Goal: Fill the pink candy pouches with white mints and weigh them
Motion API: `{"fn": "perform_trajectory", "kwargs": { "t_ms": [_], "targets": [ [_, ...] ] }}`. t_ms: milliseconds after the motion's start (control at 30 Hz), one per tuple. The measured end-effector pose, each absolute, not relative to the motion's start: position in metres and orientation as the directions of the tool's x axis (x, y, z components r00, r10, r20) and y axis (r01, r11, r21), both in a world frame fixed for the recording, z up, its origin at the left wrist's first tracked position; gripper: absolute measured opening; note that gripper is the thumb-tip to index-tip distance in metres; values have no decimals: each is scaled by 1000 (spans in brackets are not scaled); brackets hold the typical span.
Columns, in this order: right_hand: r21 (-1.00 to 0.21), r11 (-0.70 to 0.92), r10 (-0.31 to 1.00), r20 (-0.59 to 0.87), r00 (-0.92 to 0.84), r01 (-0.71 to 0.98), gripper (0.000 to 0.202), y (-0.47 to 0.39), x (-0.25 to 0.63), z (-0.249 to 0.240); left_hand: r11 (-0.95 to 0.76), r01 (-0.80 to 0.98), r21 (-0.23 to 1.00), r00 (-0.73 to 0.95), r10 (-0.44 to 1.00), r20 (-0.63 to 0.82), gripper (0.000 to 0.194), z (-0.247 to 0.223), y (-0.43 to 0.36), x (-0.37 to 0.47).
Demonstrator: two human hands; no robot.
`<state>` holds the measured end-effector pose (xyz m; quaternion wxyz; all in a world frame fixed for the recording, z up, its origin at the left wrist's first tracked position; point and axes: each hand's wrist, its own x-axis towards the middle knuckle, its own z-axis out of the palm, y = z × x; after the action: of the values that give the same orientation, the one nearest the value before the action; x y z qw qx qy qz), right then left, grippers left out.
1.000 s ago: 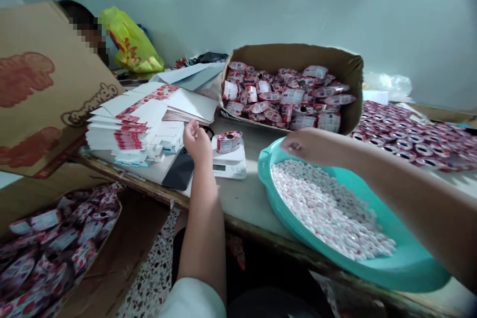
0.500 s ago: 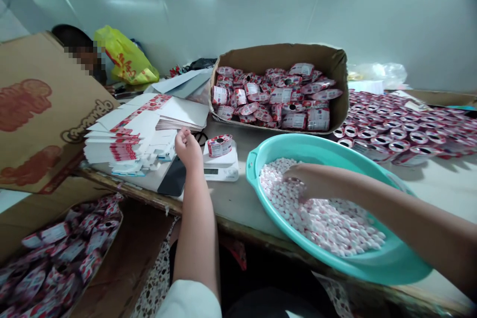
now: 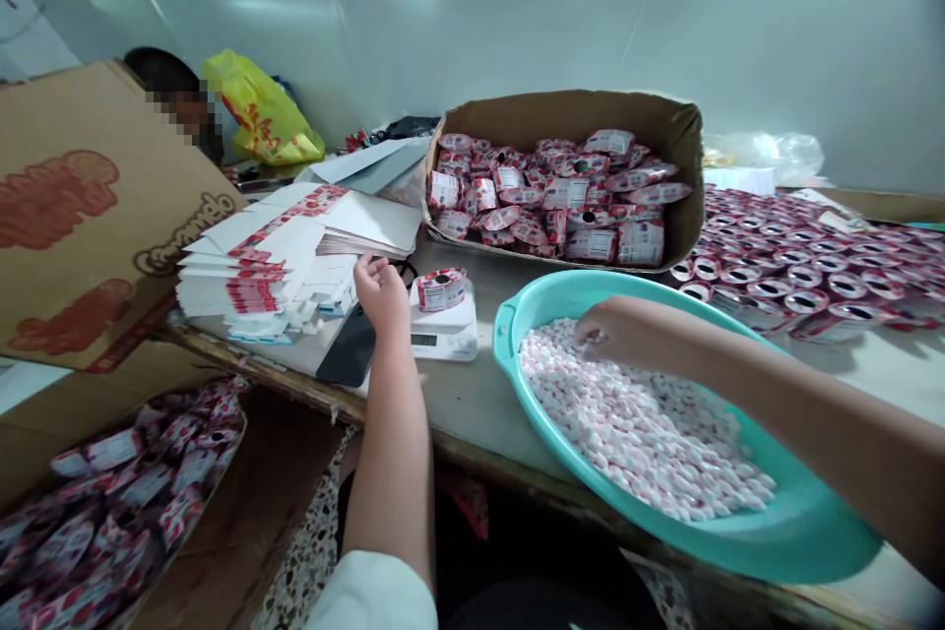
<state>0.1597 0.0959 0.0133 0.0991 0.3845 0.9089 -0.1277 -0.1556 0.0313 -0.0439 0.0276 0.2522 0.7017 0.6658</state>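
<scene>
My left hand [image 3: 380,290] hovers beside a white scale [image 3: 445,333], its fingers curled; whether anything is in them is hidden. On the scale stands one red-and-white pouch [image 3: 441,290] with a dark round opening. Inside the turquoise basin [image 3: 804,551], my right hand [image 3: 609,327] is over the left part of a heap of small white-and-pink wrapped pieces [image 3: 664,443]. Its fingers are bent downward, and their contents cannot be made out.
A cardboard box [image 3: 568,108] of pouches stands behind the scale. Open pouches [image 3: 812,266] crowd the right side. Flat white cartons [image 3: 287,246] and a dark phone [image 3: 348,349] lie left. A person [image 3: 173,94] is behind a large carton [image 3: 95,217]; another pouch box [image 3: 118,502] sits below.
My right hand has risen from deeper among the wrapped pieces to their surface. The whole view has shifted slightly. My left hand stays near the scale.
</scene>
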Motion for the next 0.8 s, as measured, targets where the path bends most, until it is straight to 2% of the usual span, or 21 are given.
{"fn": "perform_trajectory", "kwargs": {
  "t_ms": [133, 267, 433, 567, 700, 800],
  "targets": [
    [-101, 671, 678, -315, -664, 734, 12, 97, 146, 23, -47, 311, 949, -867, 395, 304, 61, -39, 30, -151],
    [-62, 663, 702, -295, -648, 747, 10, 103, 135, 31, -75, 326, 942, -856, 401, 328, 61, -39, 28, -150],
    [-67, 689, 682, -277, -677, 722, 6, 103, 129, 40, -60, 338, 939, -855, 398, 332, 58, -42, 28, -151],
    [-79, 700, 677, -242, -695, 710, 9, 101, 122, 54, -109, 369, 923, -842, 382, 382, 56, -44, 29, -149],
    [-57, 756, 646, -97, -757, 652, 16, 103, 97, 78, -184, 390, 902, -832, 350, 431, 52, -46, 31, -148],
    [-78, 817, 575, 35, -818, 571, 19, 106, 61, 89, -209, 386, 898, -833, 340, 437, 51, -46, 31, -148]
  ]
}}
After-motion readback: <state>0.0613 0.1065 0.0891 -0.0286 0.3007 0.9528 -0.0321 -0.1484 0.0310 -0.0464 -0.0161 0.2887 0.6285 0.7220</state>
